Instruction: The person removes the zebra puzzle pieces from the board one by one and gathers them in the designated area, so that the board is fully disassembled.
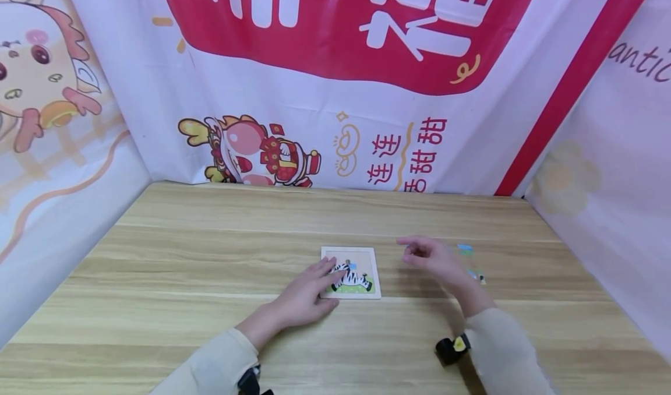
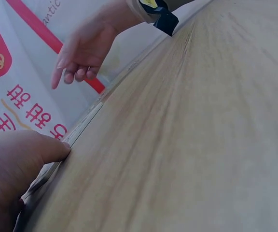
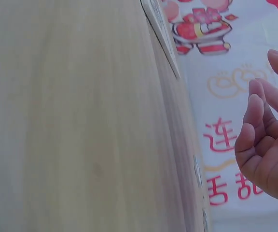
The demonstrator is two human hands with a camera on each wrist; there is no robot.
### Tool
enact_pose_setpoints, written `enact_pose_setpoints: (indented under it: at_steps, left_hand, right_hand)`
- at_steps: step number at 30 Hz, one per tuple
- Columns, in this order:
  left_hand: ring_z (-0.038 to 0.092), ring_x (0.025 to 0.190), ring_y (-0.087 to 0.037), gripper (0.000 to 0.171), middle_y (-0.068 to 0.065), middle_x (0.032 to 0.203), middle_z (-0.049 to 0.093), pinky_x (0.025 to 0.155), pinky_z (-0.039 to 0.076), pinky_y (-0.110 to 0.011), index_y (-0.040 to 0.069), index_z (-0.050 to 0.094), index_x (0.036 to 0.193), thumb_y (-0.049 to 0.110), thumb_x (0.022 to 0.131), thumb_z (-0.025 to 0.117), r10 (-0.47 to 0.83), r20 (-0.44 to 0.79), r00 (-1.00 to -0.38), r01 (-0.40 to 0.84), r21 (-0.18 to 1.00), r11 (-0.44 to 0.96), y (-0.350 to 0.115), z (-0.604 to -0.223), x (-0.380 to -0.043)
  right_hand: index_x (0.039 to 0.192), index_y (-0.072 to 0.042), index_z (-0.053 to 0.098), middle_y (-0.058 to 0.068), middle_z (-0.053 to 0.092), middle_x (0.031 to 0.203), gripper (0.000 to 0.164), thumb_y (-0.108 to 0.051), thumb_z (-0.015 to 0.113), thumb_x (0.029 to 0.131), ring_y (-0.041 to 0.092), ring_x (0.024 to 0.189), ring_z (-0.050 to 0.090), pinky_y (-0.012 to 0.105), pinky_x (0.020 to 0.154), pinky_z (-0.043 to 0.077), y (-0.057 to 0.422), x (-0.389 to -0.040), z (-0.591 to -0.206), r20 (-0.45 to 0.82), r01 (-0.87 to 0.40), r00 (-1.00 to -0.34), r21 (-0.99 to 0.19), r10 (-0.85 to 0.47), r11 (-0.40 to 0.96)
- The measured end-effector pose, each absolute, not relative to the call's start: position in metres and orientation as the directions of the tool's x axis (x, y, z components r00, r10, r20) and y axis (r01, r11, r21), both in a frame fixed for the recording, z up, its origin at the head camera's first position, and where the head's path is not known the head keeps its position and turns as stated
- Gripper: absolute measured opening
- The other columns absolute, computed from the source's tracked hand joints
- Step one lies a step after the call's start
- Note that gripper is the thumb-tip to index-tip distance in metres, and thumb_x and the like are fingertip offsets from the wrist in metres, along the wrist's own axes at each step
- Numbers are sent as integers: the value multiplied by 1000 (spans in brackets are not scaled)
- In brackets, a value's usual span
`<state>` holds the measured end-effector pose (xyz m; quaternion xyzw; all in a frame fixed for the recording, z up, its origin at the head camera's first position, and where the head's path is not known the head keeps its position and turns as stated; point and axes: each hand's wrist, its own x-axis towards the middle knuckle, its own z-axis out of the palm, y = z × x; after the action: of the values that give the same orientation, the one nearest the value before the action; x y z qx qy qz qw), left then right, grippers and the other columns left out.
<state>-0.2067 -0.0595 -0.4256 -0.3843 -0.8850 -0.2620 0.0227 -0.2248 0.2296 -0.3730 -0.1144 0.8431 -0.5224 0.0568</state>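
Observation:
A square picture puzzle board (image 1: pixel 377 274) with a pale rim lies flat on the table, also seen edge-on in the right wrist view as a thin board (image 3: pixel 164 41). Its inside shows a striped zebra (image 1: pixel 356 279) on green; the upper part is plain. My left hand (image 1: pixel 306 290) rests on the board's left side, fingers spread over the picture and thumb at the near edge. Right of the board, my right hand (image 1: pixel 439 262) hovers above the table, index finger extended and the other fingers loosely bent, holding nothing visible.
Small colored puzzle pieces lie right of the right hand: a blue-green piece (image 1: pixel 465 249) farther back and another piece (image 1: pixel 481 278) nearer, partly hidden by the forearm. The wood-grain table (image 1: pixel 173 267) meets printed cloth walls (image 1: pixel 293 103) at the back and sides.

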Motion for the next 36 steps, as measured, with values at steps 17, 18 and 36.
enact_pose_setpoints:
  at_steps: [17,18,36]
  left_hand:
    - [10,127,-29,68,-16,139,17,99,11,-47,8,33,133,50,82,47,595,203,-777,627,332,705,-62,-430,-207]
    - [10,127,-29,68,-16,139,17,99,11,-47,8,32,133,51,82,46,595,201,-778,626,328,708,-62,-430,-207]
    - [14,127,-28,67,-15,139,19,99,12,-46,6,35,132,52,84,42,596,217,-774,633,310,709,-62,-433,-211]
  right_hand:
    - [112,4,52,7,56,81,36,-6,61,79,22,75,50,28,66,43,168,-226,-380,52,-236,-921,-864,-387,445]
    - [112,5,52,8,56,81,36,-5,60,79,22,75,50,28,65,43,165,-223,-379,55,-246,-916,-859,-397,449]
    - [111,-1,56,3,48,82,43,-8,68,71,16,72,44,27,63,41,150,-230,-415,68,-302,-923,-739,-380,602]
